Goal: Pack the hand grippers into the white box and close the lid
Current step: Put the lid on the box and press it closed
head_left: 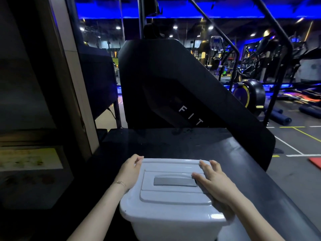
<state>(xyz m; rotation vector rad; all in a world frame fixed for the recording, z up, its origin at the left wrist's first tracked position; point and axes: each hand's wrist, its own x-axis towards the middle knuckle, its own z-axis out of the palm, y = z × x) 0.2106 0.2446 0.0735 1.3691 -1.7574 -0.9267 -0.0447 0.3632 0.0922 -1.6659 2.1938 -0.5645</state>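
Lid [175, 181] on white box [173, 221]; hand grippers unseen, presumably inside. Left hand [130, 173] grasping lid edge, right hand [213, 183] flat, pressing. Seating unconfirmed.

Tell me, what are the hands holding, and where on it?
Both hands are on the lid of the white box. The left hand grips its left edge; the right hand lies flat along its right side.
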